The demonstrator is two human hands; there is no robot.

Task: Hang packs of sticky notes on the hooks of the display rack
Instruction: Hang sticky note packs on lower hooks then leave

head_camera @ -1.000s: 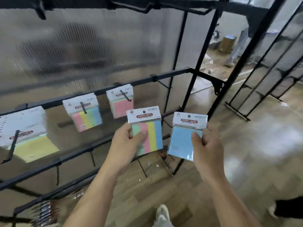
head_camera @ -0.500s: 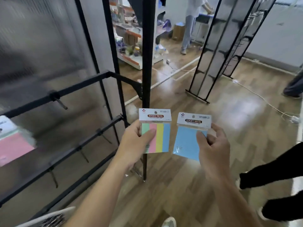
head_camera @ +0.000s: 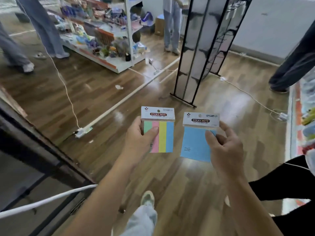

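While my left hand [head_camera: 138,143] pinches the striped pack [head_camera: 164,133], thumb across its pink strip, my right hand [head_camera: 226,150] pinches the blue pack [head_camera: 194,143] at its right edge; both packs are upright above the floor [head_camera: 196,184], side by side, apart; the rack [head_camera: 39,155] at left is cut off and blurred; I cannot make out its hooks.

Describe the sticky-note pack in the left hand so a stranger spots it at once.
Over the wooden floor, mid-frame, two hands each hold a pack with a white STICKY NOTE header. The striped pack is the one the left hand grips. It shows green, pink, yellow and blue bands; the blue pack in the right hand is one plain colour.
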